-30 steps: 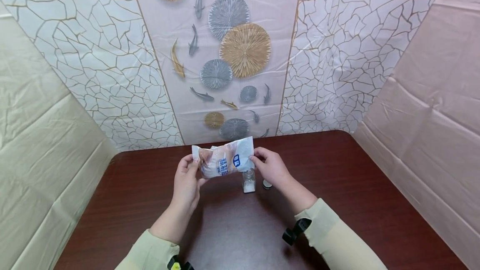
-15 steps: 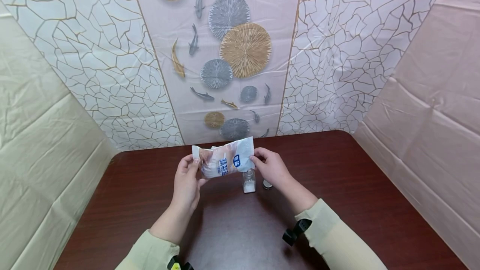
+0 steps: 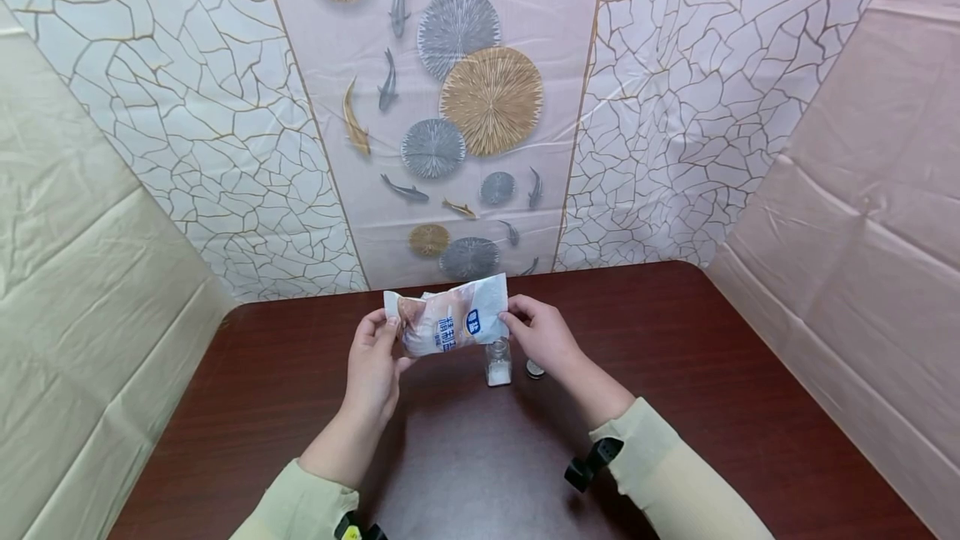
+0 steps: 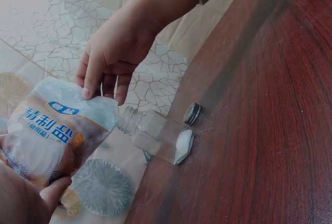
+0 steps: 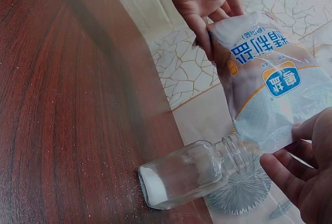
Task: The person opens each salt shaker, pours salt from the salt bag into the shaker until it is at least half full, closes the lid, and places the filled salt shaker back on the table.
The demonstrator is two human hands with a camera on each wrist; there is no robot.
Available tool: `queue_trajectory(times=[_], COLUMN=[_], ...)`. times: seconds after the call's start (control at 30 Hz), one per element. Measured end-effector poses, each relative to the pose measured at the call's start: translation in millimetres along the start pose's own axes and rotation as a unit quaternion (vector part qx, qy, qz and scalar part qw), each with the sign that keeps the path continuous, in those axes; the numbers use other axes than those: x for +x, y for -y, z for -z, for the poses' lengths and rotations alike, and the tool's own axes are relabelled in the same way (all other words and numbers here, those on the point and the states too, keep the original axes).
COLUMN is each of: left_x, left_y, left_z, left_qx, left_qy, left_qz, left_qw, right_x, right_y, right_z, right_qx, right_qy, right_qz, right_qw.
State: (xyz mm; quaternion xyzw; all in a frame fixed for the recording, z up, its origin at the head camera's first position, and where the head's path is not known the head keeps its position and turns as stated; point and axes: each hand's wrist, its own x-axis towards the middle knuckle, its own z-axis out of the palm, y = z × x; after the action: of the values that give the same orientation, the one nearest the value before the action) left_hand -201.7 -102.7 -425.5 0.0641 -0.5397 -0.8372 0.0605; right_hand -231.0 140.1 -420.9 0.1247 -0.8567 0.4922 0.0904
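A plastic bag of refined salt (image 3: 442, 327) is held tilted above the table by both hands. My left hand (image 3: 373, 373) grips its fuller end, thumb on the front. At the other end, my right hand (image 3: 546, 338) pinches the corner between thumb and fingers. That corner is right at the mouth of an upright clear glass jar (image 5: 187, 175), with a shallow layer of white salt at its bottom. Whether salt is flowing out cannot be seen. Beside the jar, under my right hand, lies a round metal lid (image 4: 192, 113).
Fine white grains are scattered on the dark red wooden table (image 4: 249, 130) around the jar. Patterned cloth (image 3: 480, 107) hangs behind the table's far edge, with plain cloth panels at both sides.
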Motion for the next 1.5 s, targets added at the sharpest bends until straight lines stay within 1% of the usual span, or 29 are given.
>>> queue_trajectory(times=[0.53, 1.13, 1.37, 1.5], left_x=[-1.5, -1.1, -1.2, -2.1], left_y=[-3.3, -4.0, -3.4, -3.6], left_z=[0.1, -0.1, -0.5, -1.1], left_qx=[0.003, 0.007, 0.007, 0.007], left_qy=[-0.001, -0.001, -0.001, -0.001], left_qz=[0.001, 0.002, 0.003, 0.003], left_qw=[1.0, 1.0, 1.0, 1.0], right_x=[0.2, 0.8, 0.4, 0.6], right_y=[0.6, -1.5, -1.9, -2.7], right_z=[-0.9, -1.8, -1.5, -1.6], right_qx=[0.0, 0.0, 0.005, 0.001], right_qy=[0.003, -0.002, -0.001, -0.002], right_qz=[0.0, 0.007, -0.003, 0.0], right_qw=[1.0, 1.0, 1.0, 1.0])
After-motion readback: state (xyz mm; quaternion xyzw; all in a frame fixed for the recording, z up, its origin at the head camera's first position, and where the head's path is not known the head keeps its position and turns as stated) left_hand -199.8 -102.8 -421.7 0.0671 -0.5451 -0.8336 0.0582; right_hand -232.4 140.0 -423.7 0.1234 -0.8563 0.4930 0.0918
